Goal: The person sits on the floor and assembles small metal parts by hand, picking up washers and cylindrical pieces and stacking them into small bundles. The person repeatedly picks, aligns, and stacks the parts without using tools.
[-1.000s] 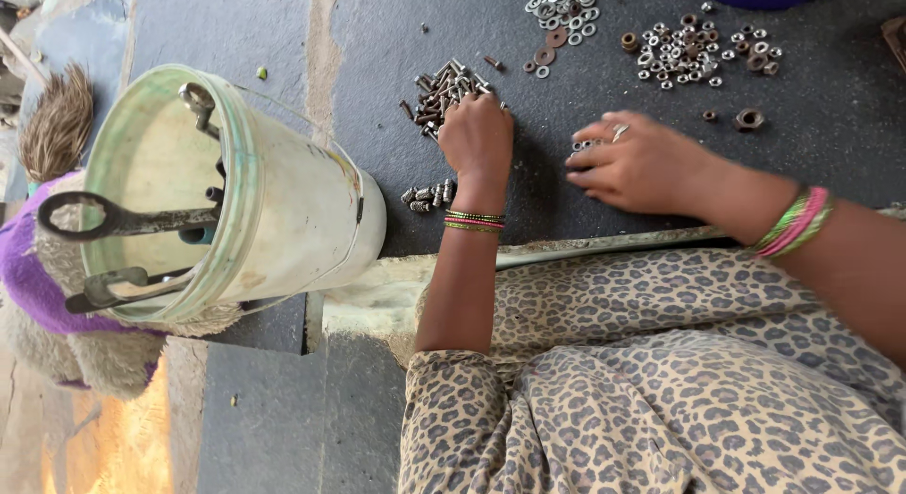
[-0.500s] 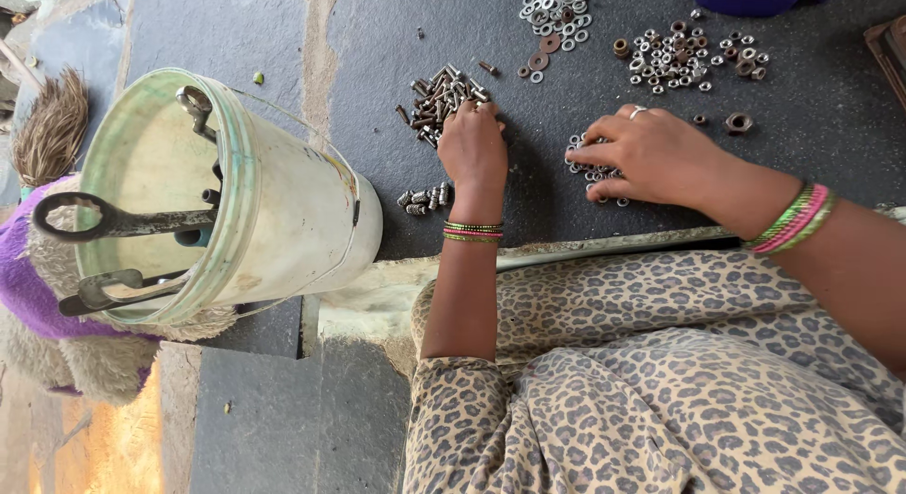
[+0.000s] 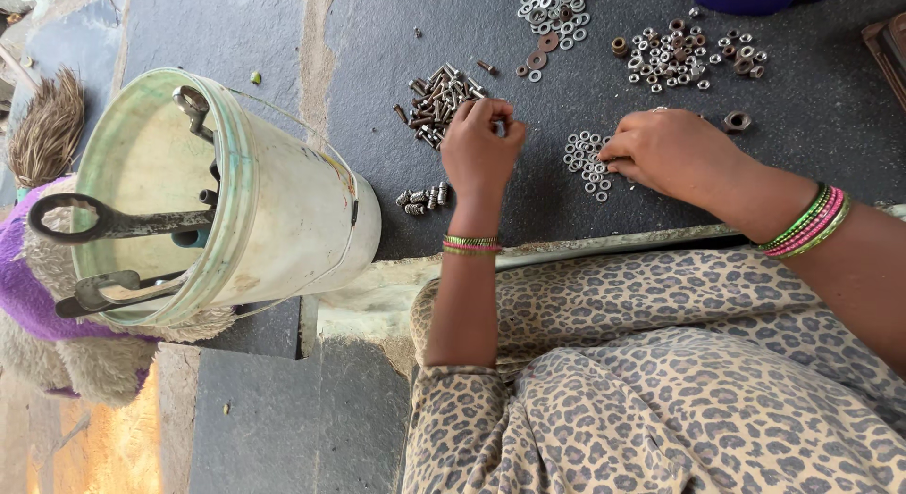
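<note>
Sorting | left hand (image 3: 479, 147) curled narrow beside bolts (image 3: 440, 100), contents unclear | right hand (image 3: 672, 154) pinched narrow on washers (image 3: 586, 160) | probably best: lift few washers, keep piles apart

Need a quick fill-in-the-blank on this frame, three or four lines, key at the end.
1. The left hand rests beside a pile of ______, next to the bucket.
2. The right hand touches a small cluster of silver ______.
3. The pale bucket holds long metal ______ that stick out over its rim.
4. Both wrists wear coloured ______.

Missing words: bolts; washers; wrenches; bangles
</note>
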